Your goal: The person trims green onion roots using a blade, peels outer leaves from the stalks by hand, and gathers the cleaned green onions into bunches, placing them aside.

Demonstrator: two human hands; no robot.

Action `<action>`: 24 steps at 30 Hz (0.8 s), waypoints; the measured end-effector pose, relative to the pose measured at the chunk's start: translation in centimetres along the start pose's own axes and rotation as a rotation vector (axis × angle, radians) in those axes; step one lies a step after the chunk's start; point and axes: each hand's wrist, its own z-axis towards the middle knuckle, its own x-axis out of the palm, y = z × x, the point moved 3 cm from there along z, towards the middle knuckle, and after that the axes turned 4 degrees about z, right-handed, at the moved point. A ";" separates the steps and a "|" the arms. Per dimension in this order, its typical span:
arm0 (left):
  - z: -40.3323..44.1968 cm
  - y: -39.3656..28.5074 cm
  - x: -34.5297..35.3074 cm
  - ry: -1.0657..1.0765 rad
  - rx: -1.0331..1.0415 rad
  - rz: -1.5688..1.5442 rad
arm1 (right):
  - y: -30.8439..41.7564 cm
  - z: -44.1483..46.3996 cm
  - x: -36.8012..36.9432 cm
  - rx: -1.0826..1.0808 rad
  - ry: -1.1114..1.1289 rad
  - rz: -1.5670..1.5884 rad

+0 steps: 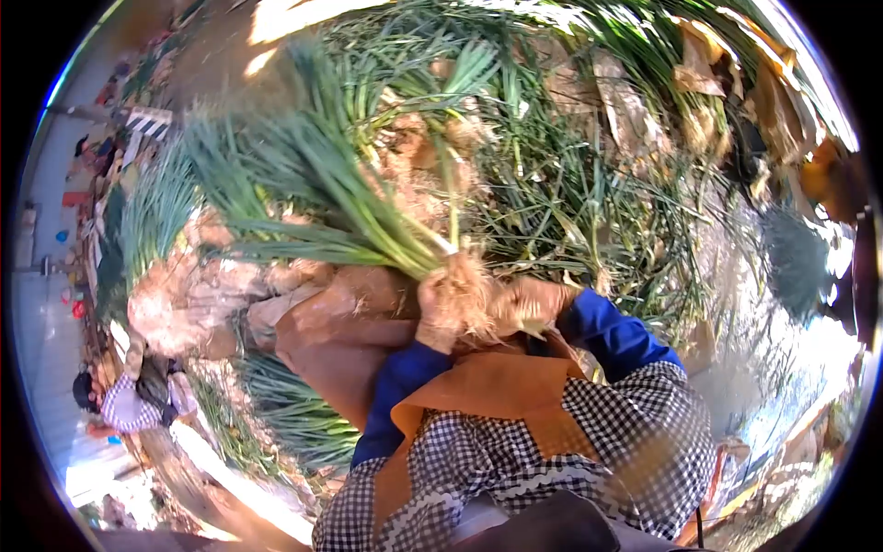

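Observation:
A bunch of green onions (pixel 391 235) slants up and to the left in front of my body, its long green leaves blurred at the tips. My left hand (pixel 440 311) is wrapped round its lower end, beside the tangle of pale roots (pixel 467 285). On the other side of the roots, my right hand (pixel 532 302) is curled and slightly smeared. A pale scrap shows below its fingers; what exactly they grip is hidden. Both forearms wear blue sleeves. A brown apron (pixel 487 382) lies over my checked clothing, under the hands.
Loose green leaves (pixel 589 212) cover the ground ahead and to the right. More green onions (pixel 161 221) lie in heaps at the left, roots toward me, with another pile (pixel 294 409) beside my left arm. A person in a checked top (pixel 133 405) is at far left.

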 end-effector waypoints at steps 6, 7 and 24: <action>-0.3 -1.9 -1.9 -0.037 0.023 0.241 | -12.0 -14.6 -9.9 1.132 -0.501 -1.230; -0.1 -1.7 -2.1 -0.027 0.007 0.233 | -12.6 -16.1 -12.5 1.028 -0.785 -1.033; -0.8 2.0 2.5 0.035 -0.222 0.116 | 0.3 0.9 -9.1 -0.093 -0.788 0.435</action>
